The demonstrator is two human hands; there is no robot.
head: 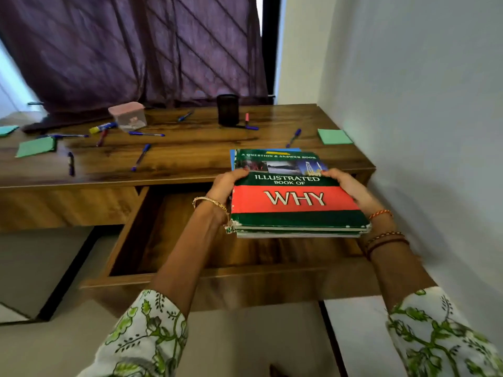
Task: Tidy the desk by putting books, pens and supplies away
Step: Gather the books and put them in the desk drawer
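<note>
I hold the green-and-red hardcover book stack (296, 197) at centre right, my left hand (224, 190) and right hand (347, 187) gripping its sides above the open wooden drawer (163, 240). I should lower it level, flat against the drawer's right wall. Blue pens (140, 157) lie scattered on the brown counter (190, 142) beyond.

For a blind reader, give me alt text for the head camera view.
Both hands, left hand and right hand, grip a stack of books above an open desk drawer. Pens, sticky notes and a black pen holder lie on the desk.
</note>
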